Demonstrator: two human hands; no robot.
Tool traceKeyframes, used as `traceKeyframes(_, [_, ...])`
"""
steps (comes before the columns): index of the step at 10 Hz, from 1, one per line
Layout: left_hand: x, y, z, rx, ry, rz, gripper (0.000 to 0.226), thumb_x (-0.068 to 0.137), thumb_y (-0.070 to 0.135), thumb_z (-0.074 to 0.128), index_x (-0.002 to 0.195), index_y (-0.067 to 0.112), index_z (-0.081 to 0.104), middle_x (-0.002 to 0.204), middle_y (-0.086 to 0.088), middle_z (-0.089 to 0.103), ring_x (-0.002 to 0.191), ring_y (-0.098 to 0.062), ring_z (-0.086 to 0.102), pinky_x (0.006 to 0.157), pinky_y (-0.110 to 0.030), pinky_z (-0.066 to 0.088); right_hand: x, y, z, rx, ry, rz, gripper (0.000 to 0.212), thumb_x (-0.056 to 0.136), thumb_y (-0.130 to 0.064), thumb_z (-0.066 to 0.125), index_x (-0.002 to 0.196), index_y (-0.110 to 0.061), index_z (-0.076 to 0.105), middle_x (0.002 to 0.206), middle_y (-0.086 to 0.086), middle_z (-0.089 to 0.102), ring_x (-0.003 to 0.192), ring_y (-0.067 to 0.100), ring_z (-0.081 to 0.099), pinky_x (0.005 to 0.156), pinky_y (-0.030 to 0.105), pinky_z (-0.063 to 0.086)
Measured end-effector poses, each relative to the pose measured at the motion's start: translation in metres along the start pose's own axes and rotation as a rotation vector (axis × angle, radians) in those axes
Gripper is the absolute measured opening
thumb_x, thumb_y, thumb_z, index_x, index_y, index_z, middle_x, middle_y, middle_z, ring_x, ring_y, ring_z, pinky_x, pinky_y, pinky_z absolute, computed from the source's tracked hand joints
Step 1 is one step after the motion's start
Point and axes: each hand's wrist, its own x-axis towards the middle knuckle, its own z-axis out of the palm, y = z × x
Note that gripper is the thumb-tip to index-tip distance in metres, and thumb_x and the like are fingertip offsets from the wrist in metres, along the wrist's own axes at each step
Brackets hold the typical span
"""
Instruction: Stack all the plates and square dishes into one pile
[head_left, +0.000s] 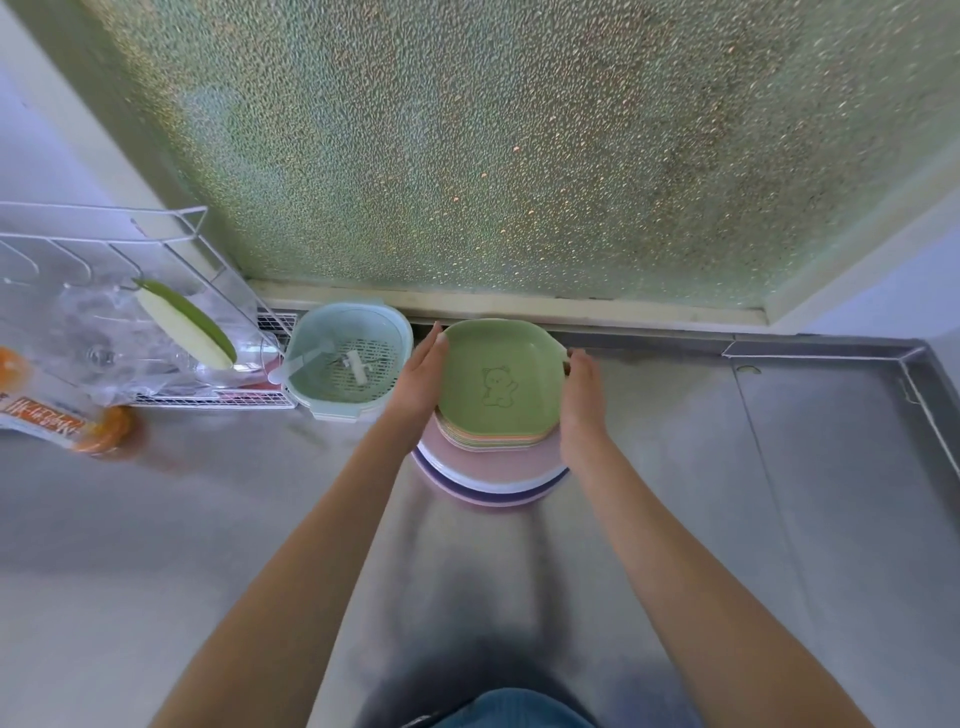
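Observation:
A green square dish (498, 384) with a bear outline tops a stack of several square dishes (491, 441) in pastel colours. That stack rests on round plates (488, 480), pink, white and purple, on the steel counter (208, 519). My left hand (421, 382) presses flat against the left edge of the square dishes, fingers extended. My right hand (584, 400) holds the right edge, fingertips curled at the green dish's far right corner. Both hands flank the pile.
A pale blue colander basket (348, 358) holding a small white utensil stands just left of the pile. Further left are a wire dish rack (130, 312) with a green-and-white item and an orange packet (62, 421). A frosted window rises behind. A raised counter rim (930, 405) runs on the right.

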Motion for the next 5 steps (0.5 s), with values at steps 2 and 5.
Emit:
traceKeyframes(2, [0.0013,0.0001,0.0150,0.005,0.096,0.051,0.040,0.098,0.040,0.032,0.135,0.036,0.047,0.137,0.005,0.052,0.123,-0.014,0.048,0.109,-0.040,0.038,-0.0005,0.0009,0.0016,-0.191,-0.051,-0.160,0.037,0.100,-0.021,0.029,0.127,-0.028,0.053,0.119,-0.007,0.056,0.105,0.012,0.051,0.095,0.029,0.040])
traceKeyframes(5, [-0.0058,0.0082,0.0131,0.105,0.075,0.115,0.042,0.101,0.032,0.031,0.140,0.023,0.042,0.142,-0.002,0.047,0.130,-0.017,0.043,0.109,-0.032,0.034,-0.0005,-0.0053,-0.0061,-0.097,-0.047,-0.126,0.036,0.100,-0.019,0.032,0.130,-0.020,0.052,0.131,0.000,0.054,0.113,0.012,0.050,0.100,0.026,0.038])
